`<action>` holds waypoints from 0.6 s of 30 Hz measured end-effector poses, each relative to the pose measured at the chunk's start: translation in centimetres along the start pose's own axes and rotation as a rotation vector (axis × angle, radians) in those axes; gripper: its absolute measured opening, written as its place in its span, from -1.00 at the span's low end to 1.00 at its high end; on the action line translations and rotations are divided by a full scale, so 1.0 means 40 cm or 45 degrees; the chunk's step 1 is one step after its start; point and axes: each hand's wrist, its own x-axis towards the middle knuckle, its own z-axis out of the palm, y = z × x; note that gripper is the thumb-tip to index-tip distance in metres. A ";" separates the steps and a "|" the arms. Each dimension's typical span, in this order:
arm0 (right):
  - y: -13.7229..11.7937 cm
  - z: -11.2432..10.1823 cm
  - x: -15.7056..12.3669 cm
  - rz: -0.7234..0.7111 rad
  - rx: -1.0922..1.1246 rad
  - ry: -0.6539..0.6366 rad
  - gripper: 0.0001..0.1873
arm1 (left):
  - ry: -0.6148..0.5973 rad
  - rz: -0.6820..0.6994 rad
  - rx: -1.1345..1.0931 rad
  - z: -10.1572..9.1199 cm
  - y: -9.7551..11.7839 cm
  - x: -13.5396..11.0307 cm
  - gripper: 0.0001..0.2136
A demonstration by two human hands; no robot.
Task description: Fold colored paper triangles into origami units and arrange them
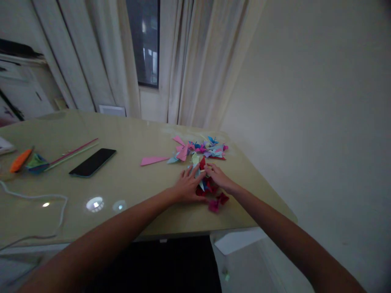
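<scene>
A heap of folded paper pieces (200, 149), which look like origami cranes in pink, blue, purple and pale green, lies on the table's right part. My left hand (188, 186) rests at the near end of the heap, fingers spread over pale blue and red pieces. Close beside it, my right hand (219, 177) has its fingers drawn together at a small red folded paper (202, 163); what lies between the fingertips is hidden. Dark red folded papers (210, 187) sit below the hands, and a magenta one (214, 205) lies nearest the table's front edge.
A long pink paper piece (154, 160) points left from the heap. Further left are a black phone (93, 162), two thin sticks (73, 154), an orange object (20, 160) and a white cable (36, 197). The glossy table (128, 136) meets a wall (305, 101) on the right.
</scene>
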 end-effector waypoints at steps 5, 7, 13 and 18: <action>-0.075 0.081 0.094 -0.139 0.414 -0.052 -0.57 | 0.277 0.045 -0.032 -0.025 -0.035 0.120 -0.23; -0.112 0.060 0.123 -0.165 0.438 -0.025 -0.56 | 0.366 0.092 -0.097 -0.076 -0.055 0.160 -0.27; -0.233 -0.128 0.201 -0.311 0.400 -0.008 -0.54 | 0.472 0.145 -0.541 -0.331 -0.115 0.234 -0.30; -0.180 -0.260 0.295 -0.203 0.104 0.233 -0.51 | 0.496 -0.394 -0.457 -0.461 -0.245 0.184 -0.25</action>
